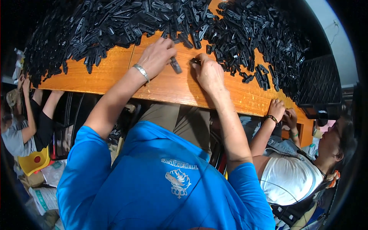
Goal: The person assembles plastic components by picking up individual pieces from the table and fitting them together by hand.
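A slim black plastic piece point(176, 65), smeared by motion, sticks out beside the thumb of my left hand point(156, 56). That hand's fingers are bent and closed at the near edge of a heap of black plastic pieces point(126, 23). My right hand point(210, 73) is to the right of it, low over the wooden table point(157, 86). Thumb and forefinger there pinch a small black plastic part point(195, 61), mostly covered by the fingers. A metal band circles my left wrist.
A second mound of black pieces point(245, 34) spreads at the right, near a black crate point(320, 82). A person in a white shirt point(291, 178) works at the table on my right, hands at its edge. Another person point(23, 130) sits at far left, near a yellow chair point(36, 161).
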A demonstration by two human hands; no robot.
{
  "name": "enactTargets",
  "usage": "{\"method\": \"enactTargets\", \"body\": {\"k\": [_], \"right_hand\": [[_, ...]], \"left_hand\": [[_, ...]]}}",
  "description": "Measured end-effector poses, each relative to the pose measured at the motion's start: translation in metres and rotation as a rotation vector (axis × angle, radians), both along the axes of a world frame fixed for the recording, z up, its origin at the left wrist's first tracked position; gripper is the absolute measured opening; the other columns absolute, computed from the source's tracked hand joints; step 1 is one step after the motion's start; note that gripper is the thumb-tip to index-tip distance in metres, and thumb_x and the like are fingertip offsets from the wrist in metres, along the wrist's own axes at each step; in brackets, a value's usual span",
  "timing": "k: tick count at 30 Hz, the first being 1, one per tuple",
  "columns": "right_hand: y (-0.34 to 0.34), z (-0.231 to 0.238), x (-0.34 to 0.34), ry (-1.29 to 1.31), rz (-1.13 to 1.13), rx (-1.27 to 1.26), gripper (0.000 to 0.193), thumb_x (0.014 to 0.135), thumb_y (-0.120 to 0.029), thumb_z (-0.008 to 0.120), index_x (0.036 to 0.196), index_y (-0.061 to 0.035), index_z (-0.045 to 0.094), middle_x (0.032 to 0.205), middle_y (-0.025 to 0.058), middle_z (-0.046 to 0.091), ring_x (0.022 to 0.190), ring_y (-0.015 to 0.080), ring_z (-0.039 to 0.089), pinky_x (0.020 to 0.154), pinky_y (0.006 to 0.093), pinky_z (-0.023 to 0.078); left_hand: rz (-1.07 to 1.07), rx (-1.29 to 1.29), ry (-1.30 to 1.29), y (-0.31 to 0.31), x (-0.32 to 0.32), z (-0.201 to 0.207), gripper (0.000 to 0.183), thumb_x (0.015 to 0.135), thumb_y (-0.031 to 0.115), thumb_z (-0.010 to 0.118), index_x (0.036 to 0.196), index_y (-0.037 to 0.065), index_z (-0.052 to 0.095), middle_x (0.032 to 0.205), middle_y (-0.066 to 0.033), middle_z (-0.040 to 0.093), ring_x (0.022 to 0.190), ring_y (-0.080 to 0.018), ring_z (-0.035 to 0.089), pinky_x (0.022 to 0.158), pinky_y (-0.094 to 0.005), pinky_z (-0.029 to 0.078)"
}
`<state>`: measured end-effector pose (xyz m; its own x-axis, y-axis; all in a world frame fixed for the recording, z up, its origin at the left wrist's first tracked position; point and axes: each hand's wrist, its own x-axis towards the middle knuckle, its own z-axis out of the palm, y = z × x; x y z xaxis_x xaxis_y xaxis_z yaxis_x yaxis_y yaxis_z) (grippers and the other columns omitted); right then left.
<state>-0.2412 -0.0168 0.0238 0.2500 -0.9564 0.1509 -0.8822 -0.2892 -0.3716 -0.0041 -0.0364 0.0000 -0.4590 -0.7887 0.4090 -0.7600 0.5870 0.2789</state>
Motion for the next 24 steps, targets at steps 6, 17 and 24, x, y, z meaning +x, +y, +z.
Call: {"method": "enactTargets", "body": {"k": [6,17,24], "right_hand": [[0.015,-0.021,0.012,-0.299,0.062,-0.074,0.027,0.087,-0.011,0.085,0.113,-0.0042,0.079,0.105,0.0174,0.074,0.093,0.0362,0.074,0.080,0.0443,0.059],[0.010,-0.037,-0.006,-0.372,0.135,-0.087,0.031,0.080,-0.003,0.089,0.110,-0.0023,0.081,0.097,0.0123,0.071,0.086,0.0273,0.072,0.074,0.0370,0.057],[-0.037,-0.027,-0.001,-0.262,0.344,-0.145,0.031,0.074,-0.003,0.091,0.103,-0.0046,0.081,0.093,0.0108,0.073,0.083,0.0325,0.072,0.072,0.0405,0.057]], "left_hand": [[0.041,0.193,0.240,0.023,0.004,-0.018,0.020,0.083,0.010,0.084,0.099,0.006,0.073,0.101,-0.0114,0.066,0.104,-0.0355,0.064,0.088,-0.0468,0.053],[0.059,0.217,0.350,0.027,0.003,-0.025,0.018,0.084,0.008,0.083,0.096,0.003,0.071,0.094,-0.0120,0.064,0.099,-0.0350,0.064,0.085,-0.0448,0.051],[0.053,0.173,0.408,0.027,-0.003,-0.029,0.017,0.082,0.003,0.082,0.093,0.000,0.069,0.094,-0.0140,0.062,0.091,-0.0350,0.065,0.077,-0.0441,0.051]]}}
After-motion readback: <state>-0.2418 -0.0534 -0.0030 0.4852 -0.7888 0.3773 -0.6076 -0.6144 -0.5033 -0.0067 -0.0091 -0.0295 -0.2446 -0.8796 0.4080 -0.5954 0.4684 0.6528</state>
